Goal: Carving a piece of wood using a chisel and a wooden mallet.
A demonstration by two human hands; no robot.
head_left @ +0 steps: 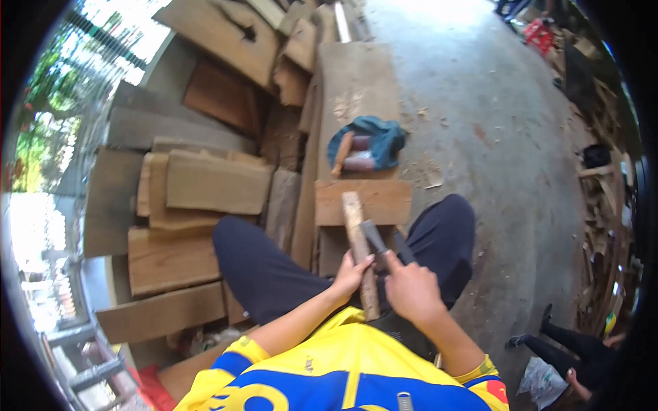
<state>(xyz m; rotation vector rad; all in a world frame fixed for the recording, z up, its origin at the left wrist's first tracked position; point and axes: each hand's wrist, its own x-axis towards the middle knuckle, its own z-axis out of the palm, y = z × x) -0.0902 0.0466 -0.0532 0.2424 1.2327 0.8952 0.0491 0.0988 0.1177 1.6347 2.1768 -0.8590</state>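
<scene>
Bare concrete floor (521,171) spreads at two o'clock from a narrow wooden stick (354,212), which the left hand (351,275) grips just below its middle, far end toward twelve over a wooden block (329,205). The stick looks light, stiff and unlikely to slip, though its rough edges could splinter, so the lower half, clear of metal, seems the best hold. At four o'clock the right hand (415,291) is closed round a grey-bladed hand tool (372,236); farther out, teal cloth (387,133) lies at twelve, stacked boards (219,181) at ten.
</scene>
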